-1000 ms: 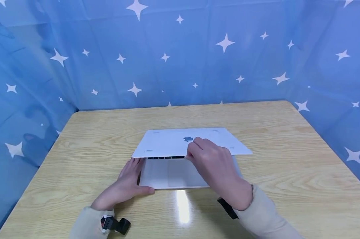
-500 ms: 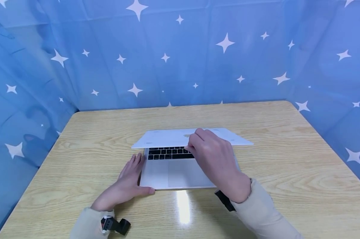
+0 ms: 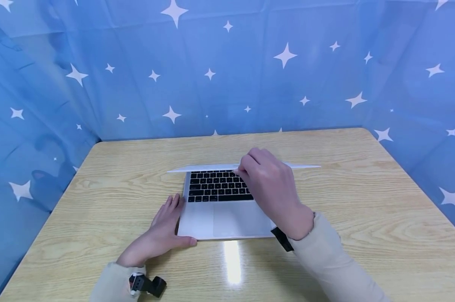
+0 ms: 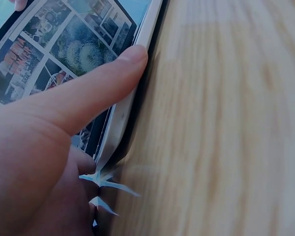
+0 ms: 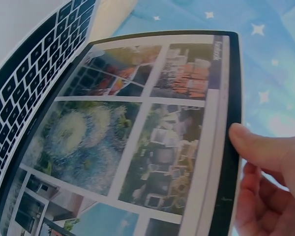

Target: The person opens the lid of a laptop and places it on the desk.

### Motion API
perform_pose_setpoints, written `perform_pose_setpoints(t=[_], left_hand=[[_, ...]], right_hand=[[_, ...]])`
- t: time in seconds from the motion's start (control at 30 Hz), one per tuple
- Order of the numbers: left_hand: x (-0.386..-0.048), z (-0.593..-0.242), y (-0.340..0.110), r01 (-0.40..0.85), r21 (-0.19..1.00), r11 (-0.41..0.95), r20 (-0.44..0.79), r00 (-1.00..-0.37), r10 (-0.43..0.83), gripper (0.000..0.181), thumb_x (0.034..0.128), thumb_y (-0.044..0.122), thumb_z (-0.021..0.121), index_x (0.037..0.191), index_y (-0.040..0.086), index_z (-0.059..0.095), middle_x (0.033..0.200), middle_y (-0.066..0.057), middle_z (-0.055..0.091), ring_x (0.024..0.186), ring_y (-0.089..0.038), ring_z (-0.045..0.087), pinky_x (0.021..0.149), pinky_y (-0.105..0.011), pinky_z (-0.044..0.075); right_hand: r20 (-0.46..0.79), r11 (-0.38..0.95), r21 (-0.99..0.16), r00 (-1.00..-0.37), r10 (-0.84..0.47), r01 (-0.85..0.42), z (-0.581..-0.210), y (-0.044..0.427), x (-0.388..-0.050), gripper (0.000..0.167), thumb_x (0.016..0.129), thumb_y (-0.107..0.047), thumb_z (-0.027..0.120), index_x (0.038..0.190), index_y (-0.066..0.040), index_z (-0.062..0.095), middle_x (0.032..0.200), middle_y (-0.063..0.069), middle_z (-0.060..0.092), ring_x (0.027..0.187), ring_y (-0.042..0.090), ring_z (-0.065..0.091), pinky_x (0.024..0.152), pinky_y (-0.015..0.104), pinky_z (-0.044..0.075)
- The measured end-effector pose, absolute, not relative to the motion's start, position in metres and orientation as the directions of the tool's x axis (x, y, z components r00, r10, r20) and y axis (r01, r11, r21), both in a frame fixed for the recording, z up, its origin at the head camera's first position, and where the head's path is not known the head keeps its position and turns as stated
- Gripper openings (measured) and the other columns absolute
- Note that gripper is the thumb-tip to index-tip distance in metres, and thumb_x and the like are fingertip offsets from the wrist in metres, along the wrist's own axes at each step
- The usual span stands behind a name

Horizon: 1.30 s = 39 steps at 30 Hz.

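We are pinching the partly raised lid (image 3: pixel 197 168) of a thin, silver, rectangular laptop (image 3: pixel 220 186) at the middle of its free edge with our bare right hand (image 3: pixel 270 188), thumb pressing the black screen border (image 5: pixel 229 172) and fingers curling behind. The laptop is lying on the pale, wood-grained table (image 3: pixel 99 209), its black-keyed base (image 3: pixel 197 220) sitting below this pinch, while we are resting our bare left hand (image 3: pixel 161 233), fingers extended, against the base's left side, thumb touching its front edge.

right fingers (image 3: pixel 246 163) pinch the laptop lid (image 3: pixel 205 168); left fingers (image 3: pixel 173 206) touch base (image 3: pixel 196 220)
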<state>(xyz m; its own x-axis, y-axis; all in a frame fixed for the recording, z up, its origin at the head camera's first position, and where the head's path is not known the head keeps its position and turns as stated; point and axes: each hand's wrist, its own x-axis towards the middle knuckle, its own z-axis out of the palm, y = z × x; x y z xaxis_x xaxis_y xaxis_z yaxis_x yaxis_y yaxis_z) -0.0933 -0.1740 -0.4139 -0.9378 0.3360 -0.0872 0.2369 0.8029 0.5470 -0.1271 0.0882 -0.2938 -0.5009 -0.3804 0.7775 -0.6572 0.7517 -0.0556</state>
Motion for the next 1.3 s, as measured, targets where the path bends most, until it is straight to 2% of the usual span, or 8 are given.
perform_pose_setpoints(t=[0.2, 0.43, 0.73, 1.0, 1.17, 1.3], left_hand=[[-0.094, -0.414, -0.174, 0.232, 0.56, 0.795, -0.09, -0.937, 0.337, 0.115, 0.0616, 0.061, 0.067, 0.142, 0.0, 0.011, 0.147, -0.019, 0.0, 0.133, -0.034, -0.007, 0.105, -0.05, -0.002], [-0.094, -0.414, -0.175, 0.224, 0.556, 0.801, -0.105, -0.936, 0.335, 0.115, 0.0622, 0.061, 0.067, 0.142, 0.001, 0.01, 0.147, -0.018, -0.001, 0.133, -0.033, -0.008, 0.105, -0.049, -0.002], [-0.094, -0.414, -0.174, 0.223, 0.55, 0.805, -0.112, -0.935, 0.336, 0.117, 0.0617, 0.063, 0.066, 0.142, 0.0, 0.008, 0.147, -0.018, -0.002, 0.133, -0.033, -0.009, 0.105, -0.05, -0.002], [-0.094, -0.415, -0.174, 0.231, 0.554, 0.8, -0.102, -0.935, 0.341, 0.117, 0.0617, 0.063, 0.066, 0.142, 0.0, 0.008, 0.147, -0.018, -0.002, 0.133, -0.033, -0.009, 0.104, -0.051, -0.002], [-0.094, -0.415, -0.173, 0.221, 0.55, 0.805, -0.114, -0.935, 0.335, 0.117, 0.0622, 0.064, 0.065, 0.142, 0.001, 0.007, 0.147, -0.017, -0.003, 0.133, -0.032, -0.009, 0.105, -0.05, -0.002], [-0.094, -0.414, -0.173, 0.213, 0.55, 0.808, -0.123, -0.936, 0.33, 0.117, 0.0625, 0.064, 0.065, 0.142, 0.002, 0.007, 0.148, -0.016, -0.003, 0.133, -0.031, -0.01, 0.105, -0.049, -0.003]], right_hand=[[0.799, 0.738, -0.043, -0.466, -0.379, -0.674, -0.292, 0.088, -0.136, 0.013, 0.077, -0.003, 0.063, 0.067, -0.008, 0.059, 0.068, 0.0, 0.051, 0.06, 0.014, 0.047, 0.05, 0.025, 0.045], [0.824, 0.729, 0.005, -0.41, -0.391, -0.685, -0.29, 0.086, -0.146, 0.013, 0.077, -0.001, 0.061, 0.066, -0.006, 0.058, 0.068, 0.003, 0.053, 0.059, 0.017, 0.046, 0.052, 0.025, 0.042], [0.845, 0.753, 0.074, -0.36, -0.396, -0.654, -0.287, 0.085, -0.158, 0.018, 0.081, -0.006, 0.058, 0.064, -0.004, 0.056, 0.074, 0.006, 0.055, 0.065, 0.021, 0.047, 0.055, 0.027, 0.041], [0.881, 0.77, 0.1, -0.303, -0.363, -0.63, -0.286, 0.084, -0.172, 0.021, 0.086, -0.01, 0.056, 0.066, -0.005, 0.058, 0.075, 0.007, 0.058, 0.066, 0.023, 0.049, 0.05, 0.029, 0.036], [0.897, 0.79, 0.121, -0.274, -0.346, -0.6, -0.287, 0.082, -0.18, 0.02, 0.084, -0.005, 0.051, 0.065, -0.007, 0.056, 0.072, 0.006, 0.055, 0.061, 0.022, 0.046, 0.046, 0.029, 0.032], [0.905, 0.803, 0.131, -0.26, -0.336, -0.582, -0.288, 0.08, -0.184, 0.02, 0.083, -0.003, 0.049, 0.064, -0.007, 0.052, 0.066, 0.005, 0.045, 0.056, 0.022, 0.039, 0.046, 0.029, 0.029]])
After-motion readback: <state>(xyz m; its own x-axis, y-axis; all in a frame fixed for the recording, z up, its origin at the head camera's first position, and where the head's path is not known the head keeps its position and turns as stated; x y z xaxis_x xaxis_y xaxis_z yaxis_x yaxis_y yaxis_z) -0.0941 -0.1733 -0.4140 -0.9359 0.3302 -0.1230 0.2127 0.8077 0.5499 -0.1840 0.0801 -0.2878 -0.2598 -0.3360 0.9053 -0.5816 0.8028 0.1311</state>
